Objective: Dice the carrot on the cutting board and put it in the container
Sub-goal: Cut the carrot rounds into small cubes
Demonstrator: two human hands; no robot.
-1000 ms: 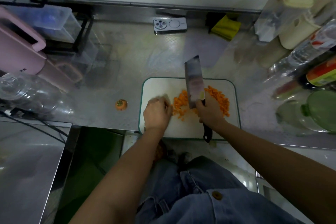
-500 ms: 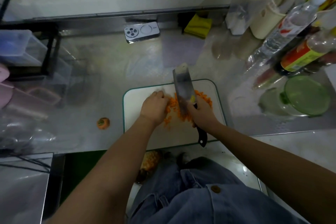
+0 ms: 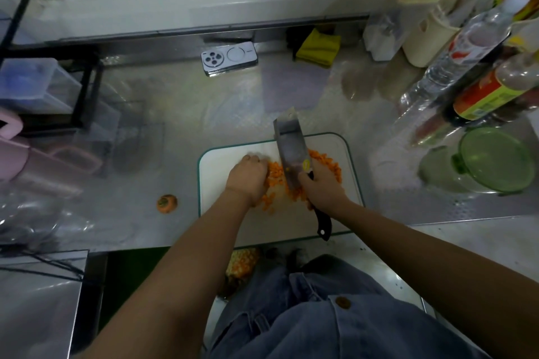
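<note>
**Cleaver set in the carrot heap, both hands on the board**

A steel table (image 3: 175,114) carries everything. Near its front edge, straight ahead of the person, lies a white cutting board (image 3: 221,163) with a green rim. A green round container (image 3: 495,160) stands on the right side of the table, well apart from the board and just in front of a clear water bottle (image 3: 466,49) and a bottle with a yellow and red label (image 3: 490,90).

A cleaver (image 3: 291,154) stands over the middle of the board with its blade running away from the person, and its far end reaches past the board's far rim. The right hand (image 3: 323,189) grips the cleaver where blade meets handle, fingers wrapped round it; the black handle (image 3: 322,224) sticks out behind the hand toward the near rim.

The left hand (image 3: 248,181) rests knuckles up on the board, just left of the blade. Its fingers are curled under against the heap, and their tips are hidden, so whether they pinch any pieces cannot be told.

The diced carrot (image 3: 275,175) lies on the board in an orange heap, spread on both sides of the blade and between the two hands. A cut-off carrot end (image 3: 167,203) sits on the table left of the board.
</note>
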